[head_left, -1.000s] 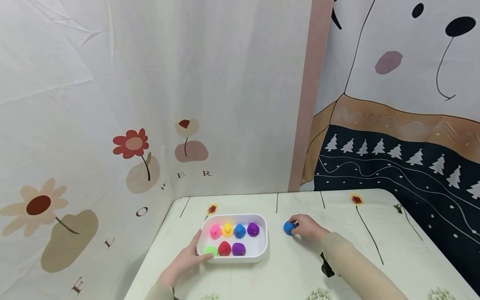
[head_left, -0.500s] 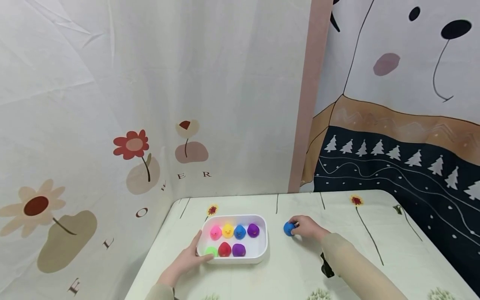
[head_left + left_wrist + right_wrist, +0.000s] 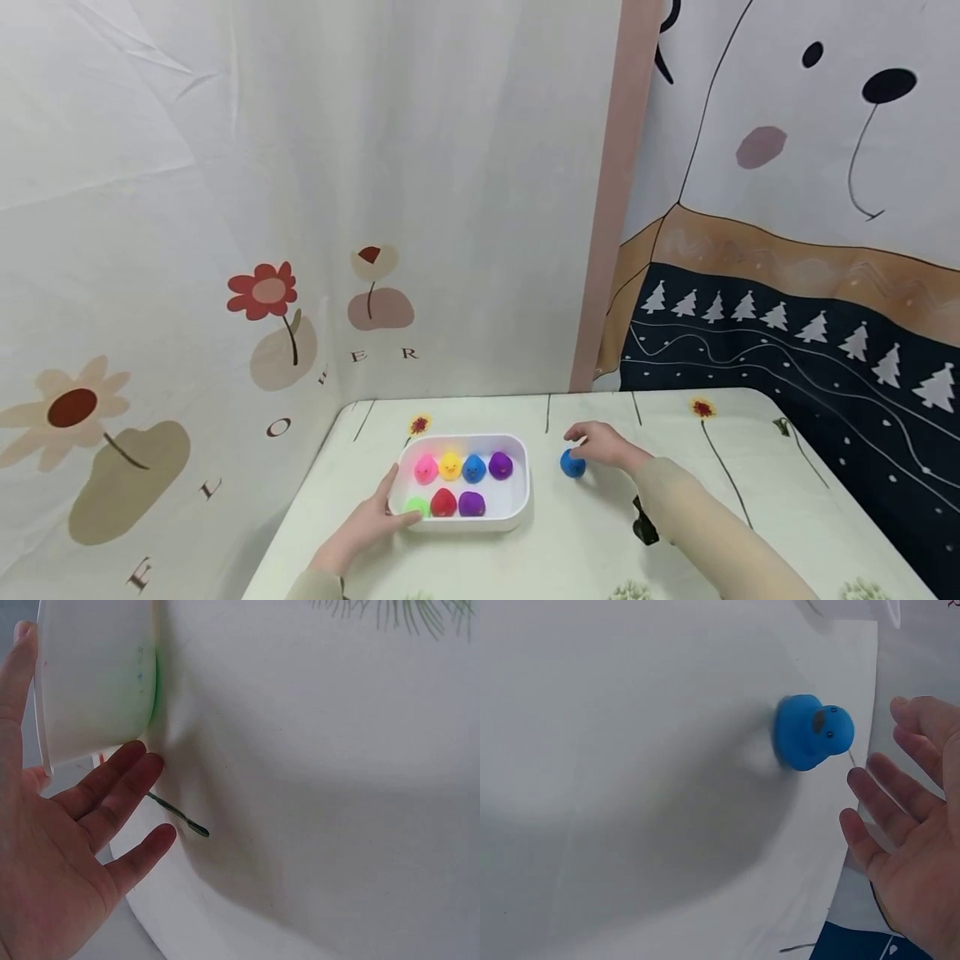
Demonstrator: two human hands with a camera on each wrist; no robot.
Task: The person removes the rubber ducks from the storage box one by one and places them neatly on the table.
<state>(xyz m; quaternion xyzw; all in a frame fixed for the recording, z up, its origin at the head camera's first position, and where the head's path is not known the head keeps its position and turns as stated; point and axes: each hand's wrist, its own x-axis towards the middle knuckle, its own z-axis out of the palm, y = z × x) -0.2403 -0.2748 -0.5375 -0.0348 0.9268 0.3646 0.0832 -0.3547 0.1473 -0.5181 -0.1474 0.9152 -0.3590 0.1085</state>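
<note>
A white plastic tray (image 3: 514,523) stands on the table with several small rubber ducks inside, among them a pink duck (image 3: 426,469), a yellow duck (image 3: 450,467) and a red duck (image 3: 443,503). My left hand (image 3: 371,521) holds the tray's left end, thumb at the near rim and fingers round the side; the left wrist view has fingertips against its outer wall. Right of the tray, a blue rubber duck (image 3: 810,733) sits upright on the table. My right hand (image 3: 919,810) is beside it, fingers loosely spread, with a gap between fingertips and duck in the right wrist view.
The table (image 3: 570,550) has a pale cloth with printed flowers. White curtain (image 3: 480,208) hangs along the left and back, and a bear-printed cloth (image 3: 780,333) hangs at the right. A black strap piece (image 3: 645,525) hangs under the right sleeve.
My right hand has let go of the blue duck and lifted slightly away; the duck stays on the table. My left hand keeps its place on the tray. The head view has shifted slightly.
</note>
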